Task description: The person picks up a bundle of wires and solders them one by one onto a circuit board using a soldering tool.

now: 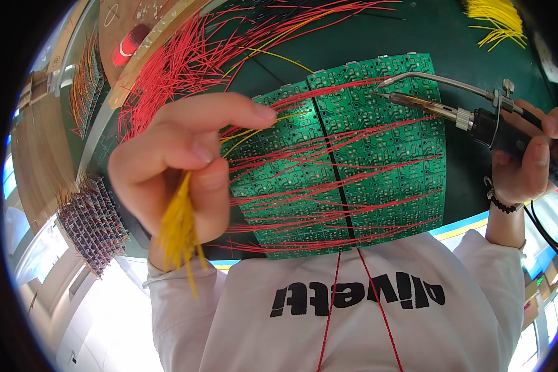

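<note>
My left hand (158,146) is closed around a bundle of thin yellow wires (181,226) that hangs below the fingers. Its index finger reaches over the left green circuit board panel (279,186), near a yellow wire lying there. In my right hand (530,161) is a soldering iron (505,131) with a curved metal feed tube (440,77) clamped above it. The iron's tip points left, over the upper part of the right circuit board panel (390,177). Rows of red wires (291,153) stretch across both panels.
A large heap of red wires (167,74) lies at the far left, beside a wooden strip (158,46) and a red spool (130,44). More yellow wires (495,20) sit at the far right. Stacked small boards (93,226) stand at left. Black cables (549,239) hang at right.
</note>
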A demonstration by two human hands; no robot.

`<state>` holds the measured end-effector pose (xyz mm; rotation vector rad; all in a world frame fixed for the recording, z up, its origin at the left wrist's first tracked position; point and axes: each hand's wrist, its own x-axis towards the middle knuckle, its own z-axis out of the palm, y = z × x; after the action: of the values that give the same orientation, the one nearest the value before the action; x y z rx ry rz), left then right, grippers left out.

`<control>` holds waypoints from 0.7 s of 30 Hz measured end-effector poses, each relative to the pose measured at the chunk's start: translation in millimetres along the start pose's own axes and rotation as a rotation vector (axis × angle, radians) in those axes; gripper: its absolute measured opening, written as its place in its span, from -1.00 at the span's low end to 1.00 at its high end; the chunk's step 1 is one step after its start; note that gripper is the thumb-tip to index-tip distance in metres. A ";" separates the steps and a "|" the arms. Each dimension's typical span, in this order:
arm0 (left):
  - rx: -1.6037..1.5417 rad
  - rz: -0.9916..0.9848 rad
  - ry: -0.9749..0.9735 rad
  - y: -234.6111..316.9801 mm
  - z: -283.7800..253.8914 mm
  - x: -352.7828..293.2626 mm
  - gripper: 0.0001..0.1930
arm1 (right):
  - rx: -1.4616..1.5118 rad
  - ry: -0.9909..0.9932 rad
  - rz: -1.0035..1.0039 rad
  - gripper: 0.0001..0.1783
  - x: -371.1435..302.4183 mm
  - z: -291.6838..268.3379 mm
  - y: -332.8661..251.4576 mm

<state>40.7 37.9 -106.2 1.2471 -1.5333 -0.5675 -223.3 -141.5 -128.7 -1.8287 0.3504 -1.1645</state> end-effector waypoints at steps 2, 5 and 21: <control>0.137 0.108 -0.044 3.9 -4.4 6.7 -0.82 | -0.102 -0.044 -0.050 -0.63 -2.2 -2.6 1.7; 0.196 0.092 -0.119 19.5 -11.7 18.8 -0.85 | -0.097 0.053 -0.078 -0.64 -8.7 -7.6 6.0; 0.446 -0.013 -0.093 -3.7 28.1 28.7 -0.87 | 0.481 0.101 0.324 -0.76 -31.8 -45.0 14.4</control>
<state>18.9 4.0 -107.4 1.5824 -1.7929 -0.2999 -273.9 -153.4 -152.2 -1.2466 0.3707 -1.0100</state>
